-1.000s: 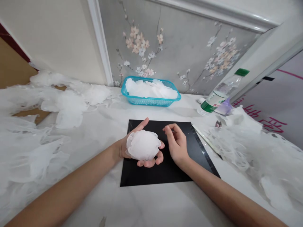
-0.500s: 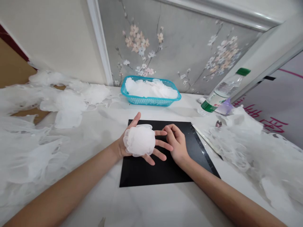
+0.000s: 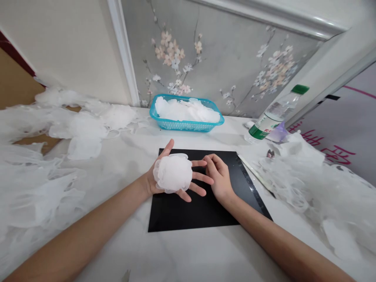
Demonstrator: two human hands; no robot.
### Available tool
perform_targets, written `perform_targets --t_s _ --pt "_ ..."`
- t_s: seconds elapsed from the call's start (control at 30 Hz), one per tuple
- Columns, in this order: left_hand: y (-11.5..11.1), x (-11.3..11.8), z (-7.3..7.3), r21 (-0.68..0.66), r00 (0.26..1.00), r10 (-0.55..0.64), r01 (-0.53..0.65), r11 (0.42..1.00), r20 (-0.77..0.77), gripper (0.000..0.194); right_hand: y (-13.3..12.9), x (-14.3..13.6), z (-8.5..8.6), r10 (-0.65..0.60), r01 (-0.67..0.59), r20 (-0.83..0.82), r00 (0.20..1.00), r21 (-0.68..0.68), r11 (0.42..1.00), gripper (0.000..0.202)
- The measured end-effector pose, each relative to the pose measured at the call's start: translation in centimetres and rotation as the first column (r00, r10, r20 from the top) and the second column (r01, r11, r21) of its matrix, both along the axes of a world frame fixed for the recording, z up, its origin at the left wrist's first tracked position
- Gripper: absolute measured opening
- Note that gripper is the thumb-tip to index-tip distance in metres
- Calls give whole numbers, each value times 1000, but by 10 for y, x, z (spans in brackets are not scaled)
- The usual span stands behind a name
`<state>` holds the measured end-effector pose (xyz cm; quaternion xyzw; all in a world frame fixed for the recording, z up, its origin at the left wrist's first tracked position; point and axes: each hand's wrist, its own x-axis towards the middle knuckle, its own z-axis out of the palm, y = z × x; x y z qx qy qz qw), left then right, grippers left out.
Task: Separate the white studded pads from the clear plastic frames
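Note:
Palm up, my left hand (image 3: pixel 169 172) is open with its fingers spread, over a black flat board (image 3: pixel 182 215). A stack of thin, whitish, translucent pieces with scalloped edges (image 3: pixel 174 173) rests on its palm and the base of its fingers. My right hand (image 3: pixel 219 176) is closed, thumb and fingers pinched together, beside the left fingertips. Whether that pinch holds anything is too small to make out. Part of the board is hidden under both hands.
A blue plastic basket (image 3: pixel 188 126) of white pieces stands by the wall. A green-capped bottle (image 3: pixel 272 117) leans in view at the right. Heaps of translucent white sheet scraps lie left (image 3: pixel 38 176) and right (image 3: pixel 331 196). A thin pale strip (image 3: pixel 255 174) lies beside the board.
Both hands keep almost the same place and pose. The stack on my left palm looks only slightly shifted.

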<state>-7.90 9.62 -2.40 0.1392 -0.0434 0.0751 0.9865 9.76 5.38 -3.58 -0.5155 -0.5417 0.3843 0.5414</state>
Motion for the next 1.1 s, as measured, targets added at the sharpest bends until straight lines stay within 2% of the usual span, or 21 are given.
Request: perform_targets --t_s 0.43,0.73,0.87,1.0,1.1 --pt "-2 -1 2 -23 999 20 -21 1000 -44 93 0 0 -2 10 -10 -26 1000 0 1000 33" --pt "-1 0 -2 10 1000 0 1 1000 -28 91 -1 0 0 31 -31 -20 999 18 999 38" --pt "2 2 -4 58 999 -21 23 998 -46 91 -4 -1 4 79 -79 0 997 34 996 40" --pt "1 3 -5 98 997 -27 33 995 -66 96 -4 0 7 157 -161 37 987 120 980 37" --pt "-2 4 -4 123 992 -23 37 992 -120 90 -4 0 6 258 -277 125 958 179 944 34"
